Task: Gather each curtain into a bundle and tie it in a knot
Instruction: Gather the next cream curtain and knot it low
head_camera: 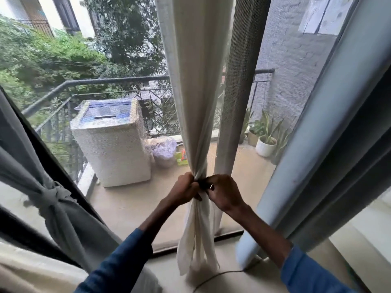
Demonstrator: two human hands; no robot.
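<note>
**Desk:** What do you have, starting from the left?

**Operator:** On my feed the grey curtain (53, 197) hangs at the left edge, already cinched with a knot about halfway down. Past it, through the glass, I see a covered washing machine (114, 144) on the balcony, close to the railing (95, 81).

**Desk:** And the curtain you're on?

**Operator:** The white curtain (190, 81) drops down the middle of the window, gathered to a narrow waist. Both hands meet at that waist. My left hand (185, 188) is on its left side, fingers curled tight round the bunched cloth. My right hand (225, 192) is pressed up from the right, fingers curled in on the same spot, knuckles nearly touching the left's.

**Desk:** Anything between them?

**Operator:** A small dark bit (204, 183) sits at my right fingertips, against the cloth. I cannot tell what it is. Below the hands the curtain's tail hangs loose down to the floor, beside a thin cord (211, 278).

**Desk:** Further right?

**Operator:** Potted plants (266, 142) outside, then another grey curtain (317, 144) hanging loose at the right edge, well apart from my hands.
</note>
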